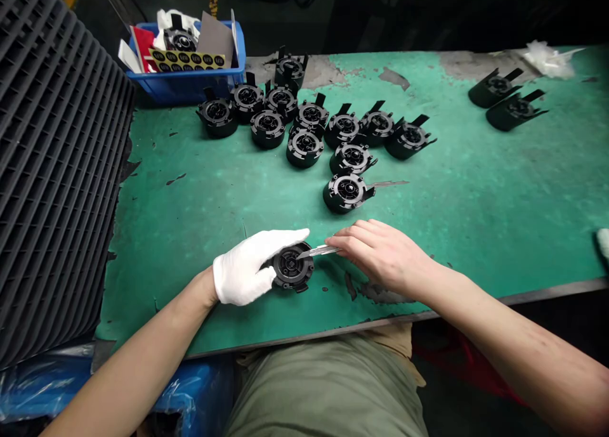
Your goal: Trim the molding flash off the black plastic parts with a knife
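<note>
My left hand (250, 264), in a white glove, grips a round black plastic part (291, 267) from its left side, just above the green table. The part's ribbed, ring-shaped face is turned up. In my bare right hand (373, 250) is a slim metal craft knife (322, 251), pinched between thumb and fingers. Its pointed blade reaches over the part's face near the centre; whether it touches cannot be made out. Beyond my hands, the nearest similar black part (349, 193) stands on the table, with a thin strip sticking out to its right.
Several more black parts (304, 146) cluster at the table's (200, 196) back middle. Two (516, 112) stand at the back right near crumpled white material (549, 59). A blue bin (185, 87) holds stickers and scraps. Stacked black trays (57, 158) rise on the left. A white-gloved fingertip (603, 241) shows at the right edge.
</note>
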`<state>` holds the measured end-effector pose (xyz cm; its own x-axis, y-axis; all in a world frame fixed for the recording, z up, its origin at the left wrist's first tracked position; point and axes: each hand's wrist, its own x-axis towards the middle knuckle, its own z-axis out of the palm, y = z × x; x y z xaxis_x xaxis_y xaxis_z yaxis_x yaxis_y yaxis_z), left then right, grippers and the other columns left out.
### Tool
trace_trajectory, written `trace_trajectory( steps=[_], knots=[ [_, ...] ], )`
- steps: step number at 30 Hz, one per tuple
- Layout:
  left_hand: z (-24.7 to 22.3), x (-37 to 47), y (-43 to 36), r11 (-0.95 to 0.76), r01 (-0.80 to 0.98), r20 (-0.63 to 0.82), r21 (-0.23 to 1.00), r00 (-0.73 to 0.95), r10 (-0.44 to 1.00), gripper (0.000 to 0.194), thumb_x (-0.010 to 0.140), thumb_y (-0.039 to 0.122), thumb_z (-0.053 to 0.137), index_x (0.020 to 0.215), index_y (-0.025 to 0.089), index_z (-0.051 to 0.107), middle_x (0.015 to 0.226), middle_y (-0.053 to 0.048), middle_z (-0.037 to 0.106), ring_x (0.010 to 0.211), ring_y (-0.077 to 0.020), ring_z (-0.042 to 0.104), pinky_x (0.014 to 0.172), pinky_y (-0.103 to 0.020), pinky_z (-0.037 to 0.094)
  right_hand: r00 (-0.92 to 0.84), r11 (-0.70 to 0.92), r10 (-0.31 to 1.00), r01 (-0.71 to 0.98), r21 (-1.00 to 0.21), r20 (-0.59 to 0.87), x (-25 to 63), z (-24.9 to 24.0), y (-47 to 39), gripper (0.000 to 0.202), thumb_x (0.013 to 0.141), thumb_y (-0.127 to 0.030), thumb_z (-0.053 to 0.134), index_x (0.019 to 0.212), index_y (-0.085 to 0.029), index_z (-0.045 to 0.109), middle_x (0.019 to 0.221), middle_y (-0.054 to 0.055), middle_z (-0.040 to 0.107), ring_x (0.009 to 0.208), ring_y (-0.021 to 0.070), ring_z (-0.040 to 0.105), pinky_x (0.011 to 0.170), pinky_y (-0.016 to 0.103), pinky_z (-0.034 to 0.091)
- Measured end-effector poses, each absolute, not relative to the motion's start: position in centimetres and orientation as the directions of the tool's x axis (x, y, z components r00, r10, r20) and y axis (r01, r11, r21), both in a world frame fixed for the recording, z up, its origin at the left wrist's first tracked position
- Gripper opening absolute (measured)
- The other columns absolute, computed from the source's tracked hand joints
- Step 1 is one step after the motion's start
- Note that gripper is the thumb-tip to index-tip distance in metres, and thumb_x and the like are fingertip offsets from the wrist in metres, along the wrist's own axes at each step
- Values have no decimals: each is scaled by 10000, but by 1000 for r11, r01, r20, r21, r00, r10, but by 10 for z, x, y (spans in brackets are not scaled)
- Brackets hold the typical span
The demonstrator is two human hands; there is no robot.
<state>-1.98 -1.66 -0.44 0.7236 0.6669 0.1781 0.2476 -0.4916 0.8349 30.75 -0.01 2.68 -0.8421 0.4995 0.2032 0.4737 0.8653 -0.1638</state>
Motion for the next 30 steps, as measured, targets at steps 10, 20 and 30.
trace_trajectory(
  steps=[10,20,30],
  knots=[
    [-13,-7,-19,-478,337,171,811,645,745,1153,597,606,1023,1560,244,503,1475,-179,660,1368,-394,653,1219,-570,512,-834,856,515,486,-179,200,302,18,-11,274,1075,-114,505,1323,-147,615,1152,101,741,881,206,588,774,346,436],
    [-14,-8,-18,-506,346,192,790,644,740,1119,614,567,1028,1539,209,511,1498,-195,646,1367,-388,659,1222,-557,515,-851,874,485,480,-80,201,301,21,-19,313,1063,-80,460,1332,-126,614,1110,116,738,850,210,563,757,346,459],
    [-14,-7,-17,-472,365,154,803,637,755,1067,615,551,1029,1517,237,553,1496,-173,657,1358,-385,669,1219,-561,519,-823,858,514,485,-171,243,303,18,-17,336,1049,-74,466,1338,-157,614,1115,108,736,881,205,621,764,340,475]
  ],
)
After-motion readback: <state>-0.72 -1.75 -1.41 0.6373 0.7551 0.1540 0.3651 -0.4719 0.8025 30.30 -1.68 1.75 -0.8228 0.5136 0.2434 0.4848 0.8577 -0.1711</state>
